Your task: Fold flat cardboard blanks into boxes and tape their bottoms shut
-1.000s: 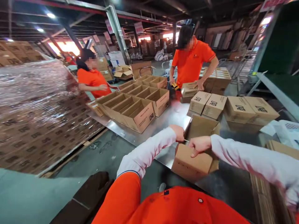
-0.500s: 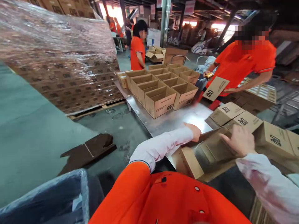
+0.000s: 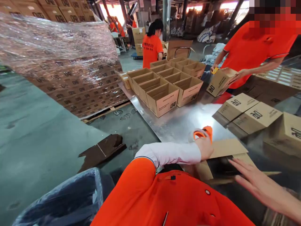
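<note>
At lower centre of the frame, the left hand (image 3: 205,146) grips an orange tape dispenser (image 3: 202,133), fingers wrapped round it, at the flap of a brown cardboard box (image 3: 225,149) on the shiny metal table (image 3: 183,122). Lower right, the right hand (image 3: 252,180) lies flat, fingers spread, on the box. The box looks light, stiff, dentable; best held by its edges
</note>
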A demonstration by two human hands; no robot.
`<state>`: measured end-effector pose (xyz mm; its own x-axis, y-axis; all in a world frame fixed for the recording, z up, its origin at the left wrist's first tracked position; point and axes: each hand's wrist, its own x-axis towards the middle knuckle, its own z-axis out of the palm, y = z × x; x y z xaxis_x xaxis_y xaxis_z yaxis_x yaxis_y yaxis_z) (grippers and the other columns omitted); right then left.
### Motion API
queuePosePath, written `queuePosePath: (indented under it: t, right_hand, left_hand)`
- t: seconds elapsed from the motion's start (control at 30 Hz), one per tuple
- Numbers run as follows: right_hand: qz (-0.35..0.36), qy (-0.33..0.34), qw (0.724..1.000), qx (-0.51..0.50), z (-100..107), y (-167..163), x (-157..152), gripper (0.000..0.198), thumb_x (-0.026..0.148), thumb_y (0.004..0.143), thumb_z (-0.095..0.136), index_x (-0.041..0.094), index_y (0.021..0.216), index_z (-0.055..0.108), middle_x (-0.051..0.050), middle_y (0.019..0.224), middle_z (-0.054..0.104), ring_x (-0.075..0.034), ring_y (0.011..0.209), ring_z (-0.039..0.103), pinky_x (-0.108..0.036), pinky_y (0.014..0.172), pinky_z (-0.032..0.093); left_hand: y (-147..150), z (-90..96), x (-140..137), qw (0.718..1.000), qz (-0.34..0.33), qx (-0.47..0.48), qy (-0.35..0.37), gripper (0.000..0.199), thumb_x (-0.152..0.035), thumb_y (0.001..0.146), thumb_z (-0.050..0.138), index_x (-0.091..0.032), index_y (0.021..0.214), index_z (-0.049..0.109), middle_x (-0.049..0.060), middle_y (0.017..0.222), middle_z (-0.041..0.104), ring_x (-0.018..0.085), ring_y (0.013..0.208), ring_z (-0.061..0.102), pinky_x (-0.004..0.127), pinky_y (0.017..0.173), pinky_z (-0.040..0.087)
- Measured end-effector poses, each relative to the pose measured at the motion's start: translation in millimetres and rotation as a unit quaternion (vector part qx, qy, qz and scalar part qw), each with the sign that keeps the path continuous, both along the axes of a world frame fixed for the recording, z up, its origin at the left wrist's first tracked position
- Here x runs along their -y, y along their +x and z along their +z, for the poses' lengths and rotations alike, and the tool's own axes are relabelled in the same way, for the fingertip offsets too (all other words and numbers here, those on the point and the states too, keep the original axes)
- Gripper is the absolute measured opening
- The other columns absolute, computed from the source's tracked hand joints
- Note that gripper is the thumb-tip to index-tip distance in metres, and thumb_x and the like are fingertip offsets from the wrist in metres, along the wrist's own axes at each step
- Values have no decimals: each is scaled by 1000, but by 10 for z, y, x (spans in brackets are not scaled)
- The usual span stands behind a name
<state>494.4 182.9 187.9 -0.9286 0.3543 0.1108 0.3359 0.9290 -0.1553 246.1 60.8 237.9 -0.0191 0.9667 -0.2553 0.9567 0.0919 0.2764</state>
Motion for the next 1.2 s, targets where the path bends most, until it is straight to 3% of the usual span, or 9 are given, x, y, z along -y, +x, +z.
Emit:
queuePosePath:
  t: [0.1,0.27,0.5,0.6,0.77,0.9,0.97,1.13,1.2]
  right_hand:
    - [-17,65,997,-31,-122,-252,152,75,59,102,42,14,162,53,-18,168,42,-38,159,38,-67,127,36]
    - [-53,-6,998,31,-265,-884,228,60,41,109,42,6,154,59,-21,161,51,-36,157,42,-64,131,29]
    - [-45,-84,995,-11,-401,-822,103,54,35,112,41,8,156,57,-20,165,47,-31,161,37,-56,133,29]
    - [-22,-124,992,-30,-424,-838,61,53,33,112,40,8,155,58,-19,164,48,-29,161,35,-54,134,26]
    - [7,-248,966,-69,-406,-811,-87,43,14,99,45,14,129,76,-15,145,67,-29,152,47,-57,135,22]
    - [-61,-350,928,-112,-356,-732,-188,40,5,86,46,13,107,78,-13,119,76,-28,128,65,-53,124,41]
    - [-141,-398,887,-186,-313,-713,-177,32,9,90,47,11,107,74,-12,110,77,-25,117,68,-47,115,50]
    - [-335,-666,562,-357,-97,-750,17,40,52,108,48,15,95,59,-5,78,67,-13,69,62,-22,60,54]
    - [-325,-728,512,-319,-10,-763,65,49,63,101,61,17,86,55,-1,66,59,-11,57,52,-17,47,41]
  left_hand:
    - [-367,5,-48,1000,-21,-19,-9,42,-25,103,49,-15,129,80,25,134,69,39,114,72,48,88,61]
    - [-637,-69,-93,999,-26,-33,-1,57,-32,104,53,-22,160,55,21,142,67,37,130,67,48,109,55]
    - [-890,-177,-28,988,23,66,138,69,-41,85,81,-19,149,66,15,121,78,33,114,74,42,103,60]
    - [-842,-115,55,956,30,185,225,96,-57,64,95,-17,146,67,15,129,76,34,117,73,45,106,60]
    - [-519,-227,5,895,10,323,307,84,-59,74,83,-15,143,65,16,143,70,33,128,70,44,112,58]
    - [-270,-489,40,888,17,335,316,75,-51,79,74,-12,142,63,19,141,70,33,127,70,45,111,58]
    - [-205,-580,115,905,20,300,300,72,-49,78,72,-12,139,65,18,136,73,32,121,73,43,108,60]
    - [-172,-596,224,928,12,240,284,71,-43,73,75,-15,138,68,13,129,78,27,106,79,38,99,64]
    - [-169,-560,218,932,3,233,278,70,-43,74,76,-16,138,68,12,129,78,26,105,79,37,99,64]
